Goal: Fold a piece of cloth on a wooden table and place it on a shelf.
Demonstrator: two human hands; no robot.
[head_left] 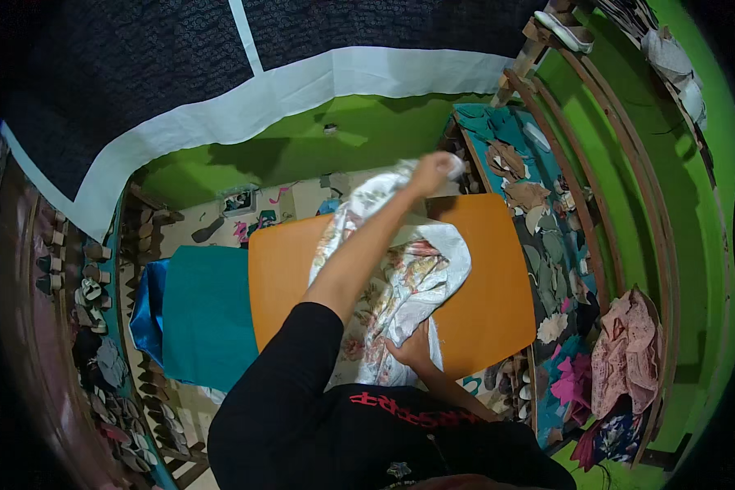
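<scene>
A white cloth with a floral print (412, 269) is bunched and folded over an orange tabletop (490, 269). My left arm reaches across it to the far side. There my left hand (434, 173) is closed in a fist on a raised part of the cloth, slightly blurred. Close to my body, my right hand (414, 349) grips the cloth's near right part, its thumb showing on top and its other fingers partly hidden. The cloth hangs between both hands, and its near end runs down against my black shirt.
Teal fabric (208, 314) lies left of the tabletop, with shiny blue fabric (147, 310) beside it. Along the right, a teal-covered bench (486, 122) carries scraps, below wooden rails (621, 163) with a pink lace cloth (626, 351). Shoes (94, 294) line racks at left.
</scene>
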